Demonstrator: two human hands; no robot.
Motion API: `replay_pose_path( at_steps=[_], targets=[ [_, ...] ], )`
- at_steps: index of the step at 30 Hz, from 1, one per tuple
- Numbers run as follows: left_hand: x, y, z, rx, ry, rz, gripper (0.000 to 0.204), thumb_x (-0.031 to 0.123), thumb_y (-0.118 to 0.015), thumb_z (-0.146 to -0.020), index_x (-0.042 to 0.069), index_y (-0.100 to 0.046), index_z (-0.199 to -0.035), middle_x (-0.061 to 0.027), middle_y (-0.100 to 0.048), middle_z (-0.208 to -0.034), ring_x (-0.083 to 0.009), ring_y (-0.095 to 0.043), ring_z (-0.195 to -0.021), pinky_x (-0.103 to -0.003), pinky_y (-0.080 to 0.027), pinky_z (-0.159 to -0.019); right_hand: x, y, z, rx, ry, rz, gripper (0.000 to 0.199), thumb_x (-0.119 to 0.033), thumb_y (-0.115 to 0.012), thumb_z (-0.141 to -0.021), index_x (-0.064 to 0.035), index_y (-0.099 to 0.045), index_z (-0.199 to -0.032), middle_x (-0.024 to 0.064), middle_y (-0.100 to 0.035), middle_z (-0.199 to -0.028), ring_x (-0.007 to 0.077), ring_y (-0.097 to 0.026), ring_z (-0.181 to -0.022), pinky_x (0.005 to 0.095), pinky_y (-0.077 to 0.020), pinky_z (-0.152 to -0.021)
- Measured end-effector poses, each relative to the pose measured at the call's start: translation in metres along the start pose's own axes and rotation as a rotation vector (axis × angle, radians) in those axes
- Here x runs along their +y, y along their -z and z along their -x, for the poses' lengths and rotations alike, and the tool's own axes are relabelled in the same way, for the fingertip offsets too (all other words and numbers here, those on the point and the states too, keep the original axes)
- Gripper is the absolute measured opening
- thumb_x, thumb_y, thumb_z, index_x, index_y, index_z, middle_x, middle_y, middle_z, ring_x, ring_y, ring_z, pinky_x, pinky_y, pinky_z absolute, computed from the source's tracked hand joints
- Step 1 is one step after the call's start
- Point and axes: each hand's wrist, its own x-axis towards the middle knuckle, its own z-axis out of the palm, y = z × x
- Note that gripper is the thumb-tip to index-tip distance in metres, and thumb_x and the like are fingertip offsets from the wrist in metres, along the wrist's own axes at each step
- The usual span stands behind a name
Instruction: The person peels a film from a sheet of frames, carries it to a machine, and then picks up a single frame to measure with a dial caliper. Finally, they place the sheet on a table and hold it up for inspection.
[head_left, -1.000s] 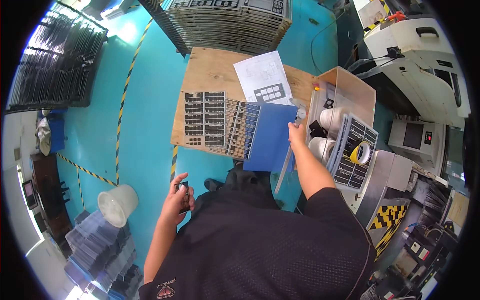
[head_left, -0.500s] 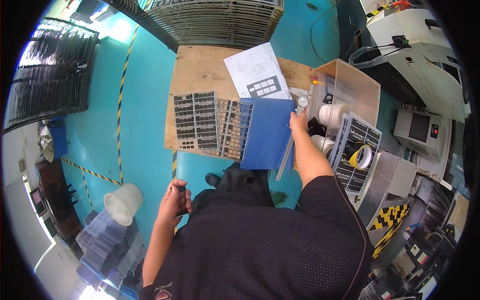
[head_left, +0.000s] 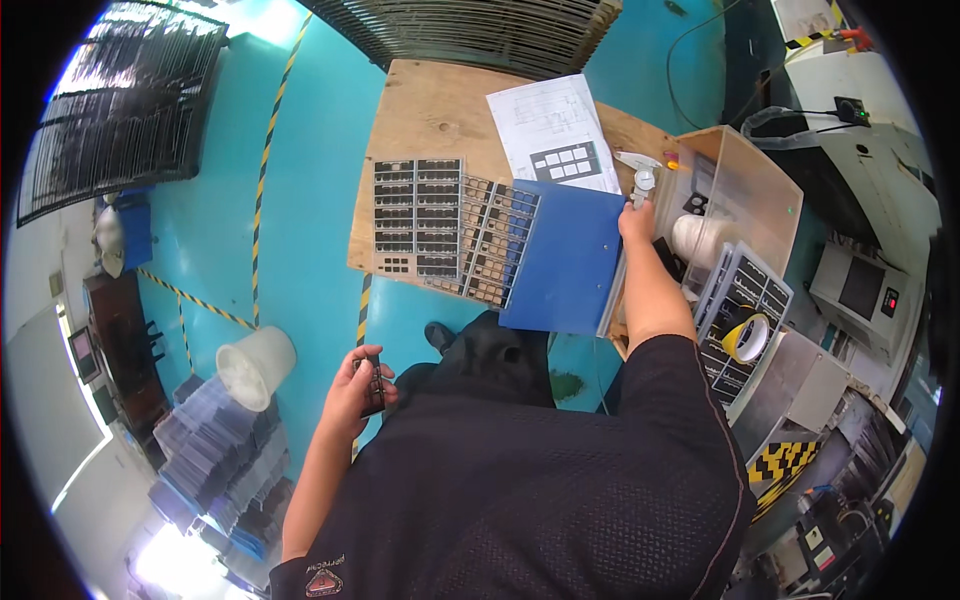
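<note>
My right hand point(head_left: 637, 224) is closed round a dial caliper point(head_left: 643, 181) at the right edge of a blue folder point(head_left: 565, 262). The caliper's jaws point to the far side; my hand and forearm hide part of its beam. My left hand point(head_left: 346, 396), off the table's near left, grips a small dark plate with square openings point(head_left: 375, 387). A printed drawing sheet point(head_left: 540, 112) lies partly under the folder. Left of the folder lie two overlapping grids, a tray of dark parts point(head_left: 417, 208) and a tray with pale openings point(head_left: 490, 240). Several small dark squares point(head_left: 396, 265) sit beside them.
A clear-walled box point(head_left: 765, 200) with white rolls point(head_left: 700, 238) borders the table point(head_left: 425, 105) on the right. Nearer stand more trays with a yellow tape roll point(head_left: 746, 340). Dark racks point(head_left: 490, 30) stand beyond the table. A white bucket point(head_left: 258, 365) is at the left.
The whole scene has shifted right and slightly up in the picture. The caliper's beam, which stuck out past the folder's near edge, now lies closer along the folder's right side. Both grips stay.
</note>
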Motion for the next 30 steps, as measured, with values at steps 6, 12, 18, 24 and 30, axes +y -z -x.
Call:
replay_pose_path(
  at_steps=[6, 12, 18, 24, 30],
  targets=[
    [0.008, -0.006, -0.002, 0.039, 0.008, -0.051, 0.032, 0.018, -0.056, -0.097, 0.007, -0.047, -0.126, -0.0092, -0.059, -0.099, -0.0168, -0.063, -0.082, -0.033, -0.056, -0.071, -0.001, 0.003, -0.001, 0.031, -0.016, -0.031, 0.046, -0.032, -0.059, -0.089, -0.0058, -0.052, -0.126, 0.0212, -0.061, -0.121, 0.0392, -0.058, -0.113, 0.0473, -0.0461, -0.095],
    [0.006, 0.008, -0.018, 0.031, -0.020, -0.145, 0.022, 0.014, -0.056, -0.096, 0.007, -0.049, -0.115, -0.0084, -0.061, -0.098, -0.0172, -0.064, -0.082, -0.033, -0.055, -0.072, -0.032, 0.002, 0.056, 0.286, 0.215, 0.116, 0.048, -0.029, -0.063, -0.085, -0.0052, -0.053, -0.125, 0.0190, -0.063, -0.113, 0.0393, -0.059, -0.105, 0.0491, -0.0465, -0.092],
    [0.008, 0.038, -0.077, 0.087, 0.069, -0.278, 0.019, 0.018, -0.061, -0.093, 0.005, -0.052, -0.104, -0.0083, -0.060, -0.099, -0.0166, -0.063, -0.080, -0.029, -0.053, -0.066, -0.052, -0.060, 0.177, -0.198, 0.133, -0.235, 0.054, -0.032, -0.070, -0.079, -0.0038, -0.051, -0.121, 0.0192, -0.062, -0.111, 0.0360, -0.059, -0.104, 0.0443, -0.0477, -0.090],
    [0.011, 0.083, -0.176, 0.178, 0.037, -0.716, 0.043, 0.023, -0.065, -0.090, 0.008, -0.049, -0.127, -0.0092, -0.063, -0.106, -0.0190, -0.063, -0.090, -0.033, -0.051, -0.069, -0.083, -0.088, 0.215, -0.282, -0.167, -0.121, 0.039, -0.028, -0.069, -0.081, -0.0087, -0.053, -0.111, 0.0161, -0.066, -0.104, 0.0349, -0.061, -0.102, 0.0456, -0.0493, -0.086],
    [0.044, 0.074, -0.259, 0.072, -0.464, -1.694, 0.064, 0.023, -0.066, -0.084, 0.024, -0.039, -0.142, -0.0199, -0.050, -0.130, -0.0373, -0.061, -0.103, -0.047, -0.052, -0.083, -0.062, -0.089, 0.224, -0.121, 0.023, -0.320, 0.027, -0.023, -0.064, -0.086, -0.0063, -0.056, -0.105, 0.0147, -0.067, -0.095, 0.0319, -0.064, -0.090, 0.0426, -0.0503, -0.079]
  ],
)
